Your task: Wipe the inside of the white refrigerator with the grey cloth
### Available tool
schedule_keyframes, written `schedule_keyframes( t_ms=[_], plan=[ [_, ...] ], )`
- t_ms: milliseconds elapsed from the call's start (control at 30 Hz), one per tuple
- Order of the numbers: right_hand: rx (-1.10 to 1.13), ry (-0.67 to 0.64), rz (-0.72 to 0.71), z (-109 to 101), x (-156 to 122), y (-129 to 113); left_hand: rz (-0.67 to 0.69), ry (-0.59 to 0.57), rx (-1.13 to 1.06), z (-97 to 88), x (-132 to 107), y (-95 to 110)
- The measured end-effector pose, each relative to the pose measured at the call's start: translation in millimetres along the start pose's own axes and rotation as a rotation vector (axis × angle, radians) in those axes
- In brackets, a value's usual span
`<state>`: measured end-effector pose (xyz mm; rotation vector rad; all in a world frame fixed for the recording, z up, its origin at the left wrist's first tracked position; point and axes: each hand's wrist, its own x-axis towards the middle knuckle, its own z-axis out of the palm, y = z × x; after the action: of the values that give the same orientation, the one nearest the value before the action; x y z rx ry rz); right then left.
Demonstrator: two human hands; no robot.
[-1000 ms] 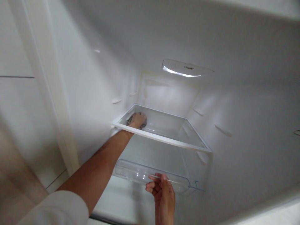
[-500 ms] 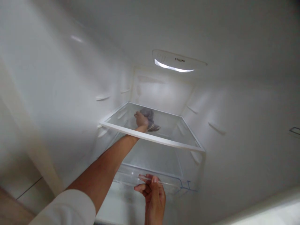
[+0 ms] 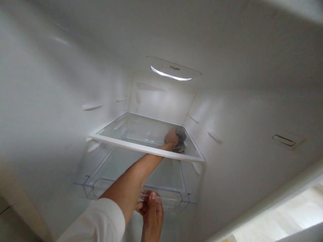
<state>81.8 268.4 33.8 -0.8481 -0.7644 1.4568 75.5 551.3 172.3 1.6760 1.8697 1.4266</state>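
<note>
My left hand (image 3: pixel 171 137) reaches deep into a fridge under the upper glass shelf (image 3: pixel 148 131) and shows through the glass. It is closed on a crumpled grey cloth (image 3: pixel 181 138), pressed towards the right inner wall; exactly what surface the cloth touches I cannot tell. Lower down, my right hand (image 3: pixel 152 210) pinches the front rim of a clear plastic drawer (image 3: pixel 171 199), with the thumb on the near side and the other fingers partly hidden. My left forearm crosses above the drawer.
A lit lamp (image 3: pixel 174 69) is set in the fridge ceiling. Moulded shelf ledges (image 3: pixel 92 107) stick out from both side walls, and a small slotted fitting (image 3: pixel 284 140) sits on the right wall. The shelf's white front edge (image 3: pixel 146 148) lies just above my left arm.
My left hand has moved the cloth from the middle to the right under the glass shelf. My right hand keeps hold of the drawer rim. The view has shifted slightly right.
</note>
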Motion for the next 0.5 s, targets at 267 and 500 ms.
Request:
schedule_keyframes(
  t_ms=[267, 500],
  plan=[
    [-0.024, -0.003, -0.015, -2.6, 3.5, 6.5, 0.176, -0.174, 0.138, -12.5, -31.1, 11.3],
    [-0.058, -0.052, -0.001, -2.7, 8.3, -2.2, 0.412, -0.356, 0.166, -37.8, -95.3, 13.0]
  ],
)
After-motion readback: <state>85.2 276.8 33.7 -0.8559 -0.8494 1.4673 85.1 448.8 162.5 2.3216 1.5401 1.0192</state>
